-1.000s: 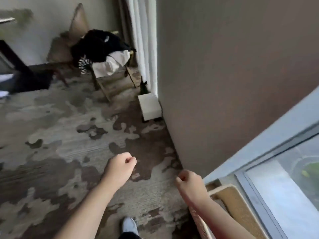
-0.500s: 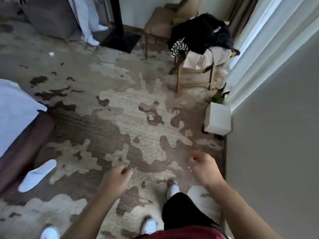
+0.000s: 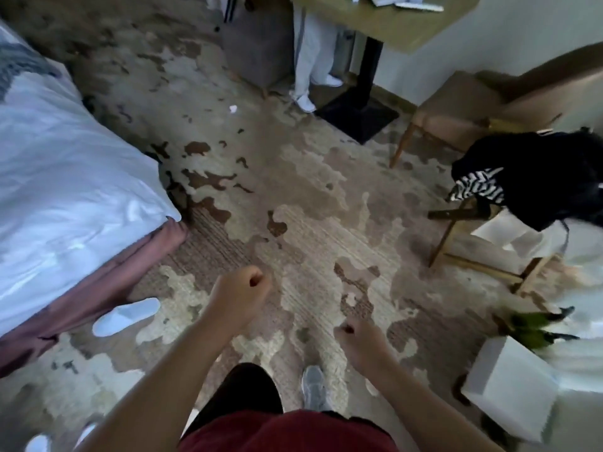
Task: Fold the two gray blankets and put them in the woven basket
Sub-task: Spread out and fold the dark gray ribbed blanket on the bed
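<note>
At far left, gray fabric [image 3: 23, 65], probably a blanket, lies on the bed [image 3: 65, 177], its long axis hidden. The left hand [image 3: 239, 296] is nearer it than the right hand [image 3: 359, 342]. Both hands' fingers are curled together on nothing. The basket is out of view.

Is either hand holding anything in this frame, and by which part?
Nothing is held: the left hand and the right hand are both curled into empty fists above the carpet.

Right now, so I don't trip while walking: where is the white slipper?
The white slipper lies on the carpet at the lower left of the head view, beside the bed skirt and left of the left hand.
</note>
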